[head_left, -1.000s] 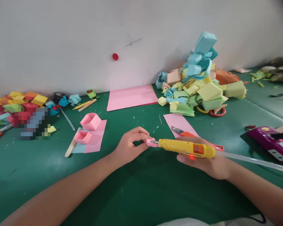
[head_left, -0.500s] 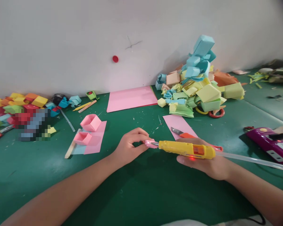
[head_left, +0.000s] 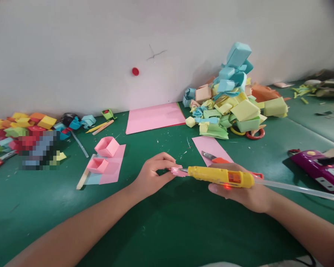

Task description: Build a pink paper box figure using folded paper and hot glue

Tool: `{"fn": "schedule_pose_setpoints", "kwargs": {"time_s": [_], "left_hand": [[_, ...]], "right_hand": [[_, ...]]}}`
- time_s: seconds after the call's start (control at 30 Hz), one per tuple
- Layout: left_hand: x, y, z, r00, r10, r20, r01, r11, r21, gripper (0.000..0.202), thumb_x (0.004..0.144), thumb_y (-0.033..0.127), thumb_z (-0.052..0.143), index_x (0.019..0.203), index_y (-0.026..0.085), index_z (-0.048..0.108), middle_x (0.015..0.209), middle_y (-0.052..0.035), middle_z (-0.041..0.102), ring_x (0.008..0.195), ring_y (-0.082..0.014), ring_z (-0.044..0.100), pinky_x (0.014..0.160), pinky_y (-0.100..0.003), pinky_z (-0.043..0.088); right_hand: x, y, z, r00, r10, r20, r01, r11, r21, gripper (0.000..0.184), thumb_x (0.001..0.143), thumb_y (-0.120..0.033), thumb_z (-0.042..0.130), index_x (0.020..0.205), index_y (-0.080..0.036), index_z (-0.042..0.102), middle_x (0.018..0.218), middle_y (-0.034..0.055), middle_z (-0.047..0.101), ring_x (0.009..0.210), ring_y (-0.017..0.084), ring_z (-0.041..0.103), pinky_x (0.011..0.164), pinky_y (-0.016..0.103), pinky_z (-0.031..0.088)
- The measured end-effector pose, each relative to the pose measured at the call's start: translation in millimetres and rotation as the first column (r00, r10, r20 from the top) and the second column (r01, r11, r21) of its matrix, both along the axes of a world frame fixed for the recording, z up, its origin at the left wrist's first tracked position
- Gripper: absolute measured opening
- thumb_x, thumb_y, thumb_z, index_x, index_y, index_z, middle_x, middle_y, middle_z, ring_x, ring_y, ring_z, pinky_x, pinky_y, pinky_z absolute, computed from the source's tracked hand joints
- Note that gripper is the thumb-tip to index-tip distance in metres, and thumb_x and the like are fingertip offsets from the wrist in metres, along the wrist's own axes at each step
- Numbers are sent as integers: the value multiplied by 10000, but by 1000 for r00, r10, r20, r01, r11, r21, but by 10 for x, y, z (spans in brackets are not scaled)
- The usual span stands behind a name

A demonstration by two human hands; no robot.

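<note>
My left hand (head_left: 156, 171) pinches a small folded pink paper piece (head_left: 178, 171) between thumb and fingers. In my right hand (head_left: 247, 196) is a yellow hot glue gun (head_left: 211, 175), a red light glowing on its underside. Its metal nozzle touches or nearly touches the pink piece; which one, I cannot tell. A clear glue stick (head_left: 297, 189) sticks out of the gun's back end. Left of my hands, two open pink paper boxes (head_left: 107, 147) sit on pink and blue paper (head_left: 113, 170) beside a wooden craft stick (head_left: 85, 177).
Behind my right hand a utility knife (head_left: 211, 156) lies on pink paper (head_left: 202, 144). Pink sheets (head_left: 156, 118) rest against the wall. Folded paper boxes pile up at right (head_left: 245, 109) and left (head_left: 22, 120). A purple device (head_left: 317, 172) stands at far right, with part of another hand beside it.
Both hands, the pink piece and the glue gun stay almost in place. The view has shifted very slightly.
</note>
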State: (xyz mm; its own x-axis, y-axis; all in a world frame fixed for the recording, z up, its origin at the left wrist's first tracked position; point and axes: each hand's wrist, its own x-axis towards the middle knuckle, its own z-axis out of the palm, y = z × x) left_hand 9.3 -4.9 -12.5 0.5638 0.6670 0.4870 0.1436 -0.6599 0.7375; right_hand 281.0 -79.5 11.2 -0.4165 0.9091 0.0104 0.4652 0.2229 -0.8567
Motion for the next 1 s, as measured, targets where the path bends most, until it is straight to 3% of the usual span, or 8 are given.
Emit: {"fn": "schedule_pose_setpoints", "kwargs": {"time_s": [0.37, 0.77, 1.0], "left_hand": [[-3, -1, 18, 1000, -7, -17, 7, 1000, -1, 262, 972, 442, 656, 1040, 247, 816, 906, -57, 682, 787, -151, 668, 697, -258, 552], [-5, -11, 31, 999, 11, -42, -12, 999, -32, 326, 967, 504, 642, 1021, 235, 818, 910, -66, 689, 784, -162, 667, 693, -269, 552], [-1, -10, 22, 999, 16, -37, -18, 999, -38, 286, 960, 473, 664, 1026, 243, 820, 917, -60, 689, 783, -154, 661, 688, -258, 543]], "right_hand": [[17, 9, -3, 999, 1, 50, -5, 997, 80, 375, 910, -475, 639, 676, -247, 454, 680, -24, 483, 620, 177, 492, 598, 331, 434], [39, 11, -46, 999, 14, -35, -15, 1000, -9, 383, 931, -465, 631, 682, -233, 455, 622, -50, 477, 554, 140, 474, 572, 313, 389], [49, 28, -59, 999, 39, -27, -38, 999, 34, 389, 923, -447, 637, 665, -230, 443, 642, -44, 474, 576, 139, 455, 562, 307, 368]]}}
